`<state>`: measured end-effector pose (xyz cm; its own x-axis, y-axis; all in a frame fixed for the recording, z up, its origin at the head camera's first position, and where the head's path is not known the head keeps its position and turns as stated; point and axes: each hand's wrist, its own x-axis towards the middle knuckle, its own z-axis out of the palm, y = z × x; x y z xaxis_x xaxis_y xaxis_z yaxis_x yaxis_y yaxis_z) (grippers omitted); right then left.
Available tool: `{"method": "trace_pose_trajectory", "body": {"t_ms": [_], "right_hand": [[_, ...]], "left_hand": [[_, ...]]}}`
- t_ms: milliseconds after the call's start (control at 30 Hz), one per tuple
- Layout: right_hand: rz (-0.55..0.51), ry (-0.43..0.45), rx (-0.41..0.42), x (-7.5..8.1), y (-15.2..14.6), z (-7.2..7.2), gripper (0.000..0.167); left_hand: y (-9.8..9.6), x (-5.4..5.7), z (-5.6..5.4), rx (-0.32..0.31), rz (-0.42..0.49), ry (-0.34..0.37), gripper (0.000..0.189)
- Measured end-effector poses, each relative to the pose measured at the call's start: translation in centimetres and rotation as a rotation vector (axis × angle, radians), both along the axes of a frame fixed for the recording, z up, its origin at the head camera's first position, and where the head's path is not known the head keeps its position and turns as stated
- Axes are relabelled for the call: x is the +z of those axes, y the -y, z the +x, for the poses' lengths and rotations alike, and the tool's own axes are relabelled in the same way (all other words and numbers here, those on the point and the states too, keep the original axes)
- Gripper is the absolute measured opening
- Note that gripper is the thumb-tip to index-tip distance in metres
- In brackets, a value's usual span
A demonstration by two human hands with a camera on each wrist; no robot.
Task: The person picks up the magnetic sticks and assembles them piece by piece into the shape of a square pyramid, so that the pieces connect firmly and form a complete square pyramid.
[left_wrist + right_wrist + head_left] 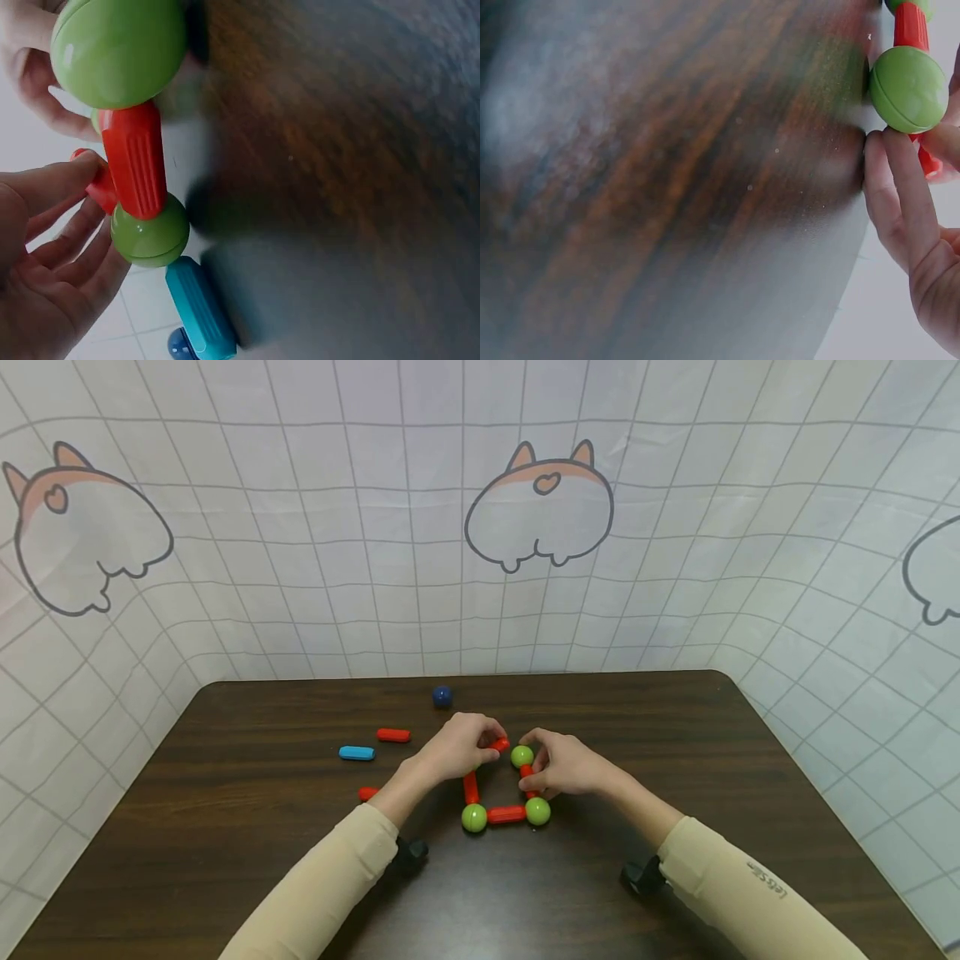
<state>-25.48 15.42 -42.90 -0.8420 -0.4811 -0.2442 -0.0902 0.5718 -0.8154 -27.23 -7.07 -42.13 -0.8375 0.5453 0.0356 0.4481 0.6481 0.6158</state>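
Observation:
My left hand (457,747) pinches a short red rod (500,744) between thumb and fingertips, at the far side of a partly built frame of green balls and red rods. That hand mostly hides the frame's far left green ball, which shows in the left wrist view (150,236). My right hand (562,764) grips the right side rod (527,771), its thumb across it and a finger reaching to the far right green ball (522,756). A near red rod (506,814) joins the near left green ball (474,817) to the near right one (537,811).
Left of the frame lie a light blue rod (357,752) and a loose red rod (393,735). Another red rod (368,793) is partly covered by my left forearm. A dark blue ball (442,697) sits near the table's back edge, before a white gridded curtain (405,560).

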Motion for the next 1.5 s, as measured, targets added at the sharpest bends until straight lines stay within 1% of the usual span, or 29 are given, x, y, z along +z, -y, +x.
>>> {"method": "trace_pose_trajectory", "body": {"t_ms": [133,433,600,733,1033,1233,1400,1500], "right_hand": [[-0.008,0.007,-0.010,0.1,0.0,0.0,0.065],[-0.015,0.013,-0.029,0.3,0.0,0.1,0.064],[-0.024,0.015,-0.035,0.2,0.0,0.2,0.064],[-0.034,0.017,-0.035,0.0,0.0,0.3,0.066],[-0.041,0.019,-0.037,-0.1,-0.1,0.4,0.066],[-0.039,0.018,-0.035,0.0,-0.1,0.5,0.065],[-0.045,0.024,-0.036,0.0,-0.3,0.5,0.064],[-0.051,0.026,-0.033,0.0,-0.3,0.5,0.065]], "left_hand": [[-0.2,-0.2,-0.1,-0.015,-0.030,-0.015,0.019],[-0.6,-0.3,-0.3,-0.038,-0.097,-0.039,0.023],[-0.8,-0.4,-0.2,-0.062,-0.144,-0.052,0.028],[-0.8,-0.5,-0.1,-0.075,-0.160,-0.055,0.031],[-0.6,-0.6,0.1,-0.106,-0.141,-0.030,0.031],[-0.1,-0.5,0.0,-0.114,-0.109,-0.033,0.031],[0.7,-0.4,0.2,-0.095,-0.051,-0.034,0.031],[1.3,-0.3,0.3,-0.063,-0.015,-0.033,0.028]]}}
